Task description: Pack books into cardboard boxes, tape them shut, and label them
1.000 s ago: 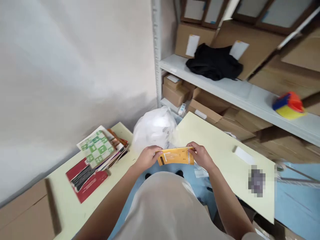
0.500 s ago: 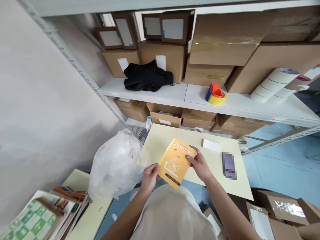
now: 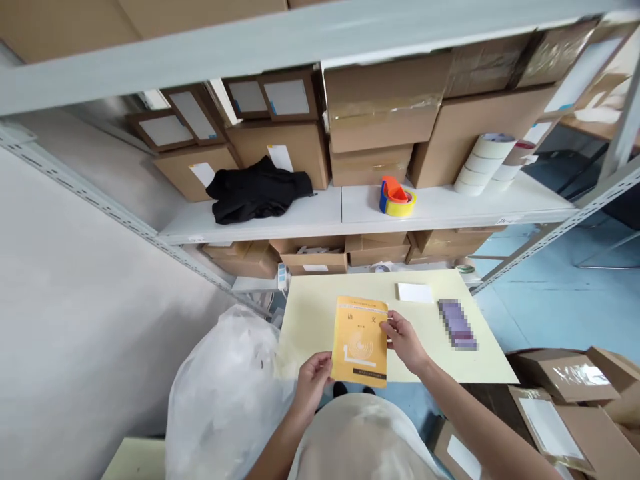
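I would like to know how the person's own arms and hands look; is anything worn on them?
The left hand and right hand are bare: no gloves, and no ring or watch is visible. The forearms are uncovered too, with no sleeve in view. An off-white top covers the body.

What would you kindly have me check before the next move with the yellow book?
1. Left hand on the yellow book: ok, it grips the lower left edge.
2. Right hand on the book: ok, it grips the right edge.
3. Front cover facing the wearer, title upright: ok.
4. White rectangular item apart from the book: ok, it lies on the cream table, farther right.
5. White plastic bag not touching the left hand: cannot tell, they are close in this view.
6. Inner pages undamaged: cannot tell, the cover hides them.
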